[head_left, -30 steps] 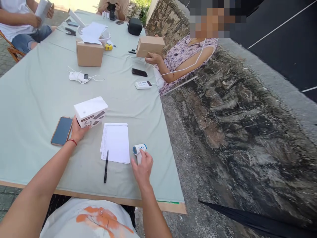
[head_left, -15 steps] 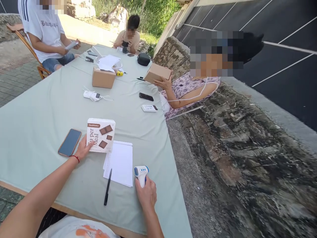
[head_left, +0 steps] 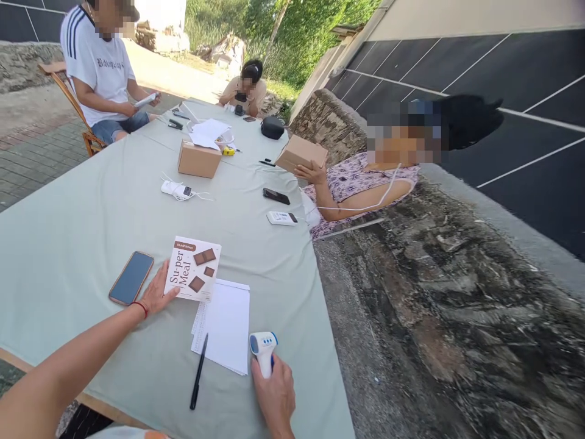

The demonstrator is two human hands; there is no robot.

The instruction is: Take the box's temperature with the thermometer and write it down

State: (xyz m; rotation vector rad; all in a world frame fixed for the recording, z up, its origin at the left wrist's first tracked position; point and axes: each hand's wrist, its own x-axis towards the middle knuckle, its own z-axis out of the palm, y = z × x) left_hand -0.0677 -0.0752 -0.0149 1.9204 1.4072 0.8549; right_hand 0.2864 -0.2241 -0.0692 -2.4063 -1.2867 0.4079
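My left hand is at the lower left corner of a white "Su-per Meal" box with brown bar pictures. Its thumb lies along the bottom edge and its fingers along the left side, closed around that corner. In my right hand is a white and blue infrared thermometer, gripped by its handle near the table's right side. White paper sheets lie between my hands, partly under the box. A black pen rests across their lower left edge. Left of my left hand lies a smartphone.
Farther up the cloth-covered table are a white device with a cable, a black phone, a white device and a cardboard box. A person at right holds another cardboard box. Two other people sit farther back.
The view has tilted up slightly, so things appear lower. My left thumb has slid from the box's face to its lower edge, uncovering the lettering. My right hand still holds the thermometer.
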